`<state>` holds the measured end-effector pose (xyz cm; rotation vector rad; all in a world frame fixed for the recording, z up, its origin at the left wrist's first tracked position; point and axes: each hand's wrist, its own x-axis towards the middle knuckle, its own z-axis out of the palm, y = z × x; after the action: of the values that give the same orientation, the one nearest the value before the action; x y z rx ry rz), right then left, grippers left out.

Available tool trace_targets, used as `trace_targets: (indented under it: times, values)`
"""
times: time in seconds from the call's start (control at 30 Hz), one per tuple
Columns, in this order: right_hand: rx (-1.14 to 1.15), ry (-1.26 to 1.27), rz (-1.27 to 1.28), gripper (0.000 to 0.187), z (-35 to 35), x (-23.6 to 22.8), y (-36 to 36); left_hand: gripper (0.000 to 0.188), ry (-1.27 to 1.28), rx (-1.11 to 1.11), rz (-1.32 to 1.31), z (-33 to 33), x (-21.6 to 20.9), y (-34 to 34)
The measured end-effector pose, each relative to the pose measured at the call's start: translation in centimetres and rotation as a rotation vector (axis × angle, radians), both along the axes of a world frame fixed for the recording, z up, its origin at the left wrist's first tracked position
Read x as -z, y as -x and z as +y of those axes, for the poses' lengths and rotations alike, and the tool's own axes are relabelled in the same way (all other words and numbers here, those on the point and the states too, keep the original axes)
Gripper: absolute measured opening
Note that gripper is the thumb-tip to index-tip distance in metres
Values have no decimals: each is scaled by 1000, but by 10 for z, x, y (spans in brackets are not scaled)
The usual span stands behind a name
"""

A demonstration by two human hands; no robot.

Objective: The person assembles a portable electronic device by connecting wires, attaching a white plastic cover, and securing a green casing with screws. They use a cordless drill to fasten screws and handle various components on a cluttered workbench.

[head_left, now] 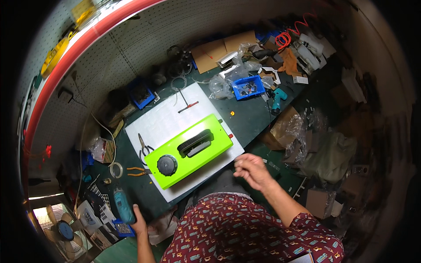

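My left hand [139, 222] is closed at a teal power drill [123, 206] at the lower left, its thumb along the tool's right side and the other fingers hidden. My right hand [254, 171] hovers off the table's front edge, fingers curled together; whatever they pinch, if anything, is too small to make out. Between the hands a bright green housing [193, 151] lies on a white foam sheet [162, 114]. It has a round black cap [167, 165] at its left end and a black recessed handle [196, 143] in the middle.
Scissors [142, 144], orange-handled pliers [138, 171] and a red-handled T-shaped tool [188, 107] lie around the housing. Blue bins [248, 88] of small parts, plastic bags and a second teal drill [279, 101] stand farther back. A blue box of screws [123, 228] sits by my left hand; a fan [66, 230] stands lower left.
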<state>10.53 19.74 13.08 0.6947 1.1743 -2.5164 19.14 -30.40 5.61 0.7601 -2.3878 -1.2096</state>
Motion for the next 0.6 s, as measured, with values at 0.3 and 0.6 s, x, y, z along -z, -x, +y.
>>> trace_targets:
  times: [0.3,0.6]
  values:
    - [-101,373,166,15,-51,-13,37,39,209,905,-265,98,-137,50]
    - [-103,371,128,14,-5,5,55,25,169,1154,-165,209,-187,124]
